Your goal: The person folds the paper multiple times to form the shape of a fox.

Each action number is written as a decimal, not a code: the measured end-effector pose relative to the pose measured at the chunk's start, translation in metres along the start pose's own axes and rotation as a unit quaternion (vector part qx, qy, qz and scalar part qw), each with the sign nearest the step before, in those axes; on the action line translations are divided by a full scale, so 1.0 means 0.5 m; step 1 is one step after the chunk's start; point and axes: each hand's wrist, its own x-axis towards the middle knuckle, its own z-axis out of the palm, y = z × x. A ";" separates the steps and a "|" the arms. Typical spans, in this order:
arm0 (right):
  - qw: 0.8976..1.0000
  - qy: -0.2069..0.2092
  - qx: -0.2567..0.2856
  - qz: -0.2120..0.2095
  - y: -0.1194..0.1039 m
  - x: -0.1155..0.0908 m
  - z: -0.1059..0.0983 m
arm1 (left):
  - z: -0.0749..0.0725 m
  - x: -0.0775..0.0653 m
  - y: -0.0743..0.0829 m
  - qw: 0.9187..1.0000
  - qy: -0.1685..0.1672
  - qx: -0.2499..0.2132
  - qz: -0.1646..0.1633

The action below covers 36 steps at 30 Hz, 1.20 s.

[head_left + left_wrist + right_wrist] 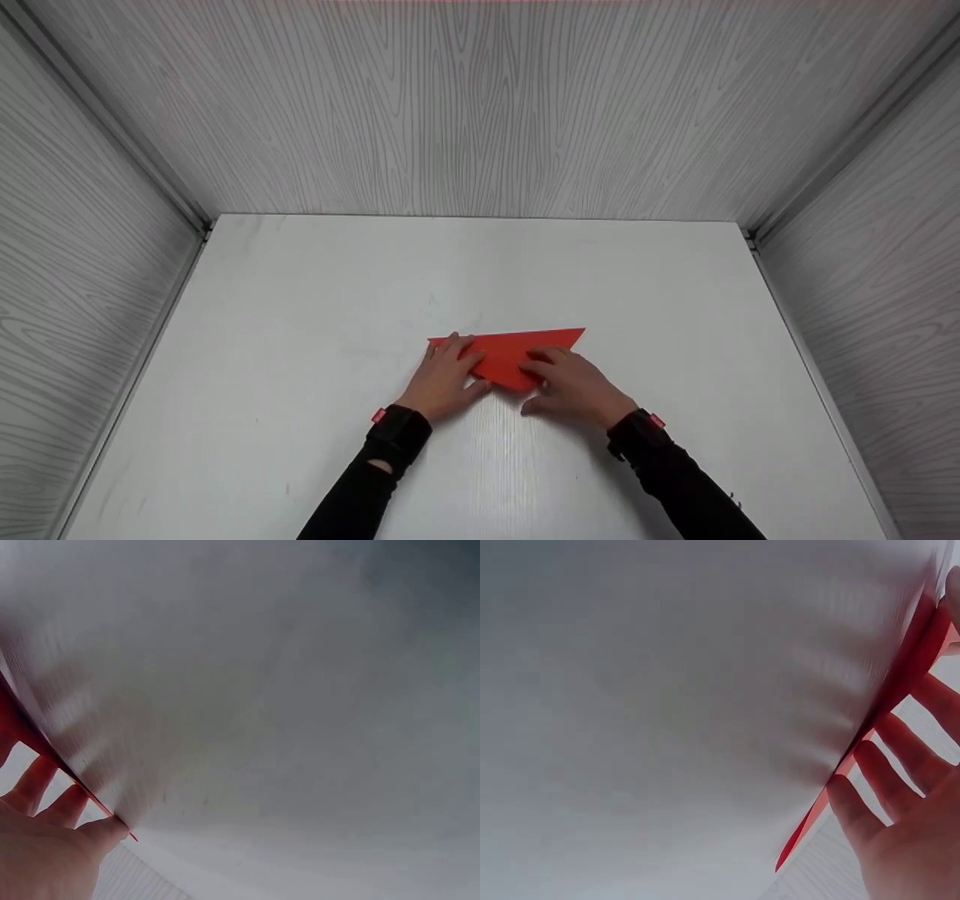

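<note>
On tabletop (pixel 300 315), left grip (pixel 441 381), right grip (pixel 577 386), both touching red paper (pixel 502 356)

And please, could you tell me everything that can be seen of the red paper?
The red paper is plain, thin and smooth-looking, and appears folded: layers show at its edge in the right wrist view. From the head view it has a long, straight far edge with a pointed corner at each end; its near side looks rounded and partly covered. It lies on the white table. Fingers of the left hand touch its left part, those of the right hand its right part.
</note>
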 end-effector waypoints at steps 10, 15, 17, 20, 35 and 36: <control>0.997 0.024 0.053 -0.045 0.018 -0.024 -0.011 | -0.004 -0.003 0.003 1.000 0.006 -0.021 0.001; 0.996 0.035 0.053 -0.055 0.018 -0.023 -0.017 | -0.007 -0.004 0.005 1.000 0.004 -0.024 -0.001; 0.997 0.040 0.046 -0.056 0.018 -0.022 -0.017 | -0.009 -0.004 0.007 1.000 0.000 -0.025 -0.003; 0.997 0.046 0.039 -0.048 0.018 -0.018 -0.016 | -0.009 -0.003 0.008 1.000 -0.002 -0.024 -0.004; 0.995 0.085 0.053 -0.016 0.002 0.023 -0.003 | -0.006 -0.005 0.005 1.000 -0.006 0.005 -0.003; 0.994 0.091 0.054 -0.022 0.002 0.026 -0.002 | -0.006 -0.005 0.005 1.000 -0.006 0.006 -0.001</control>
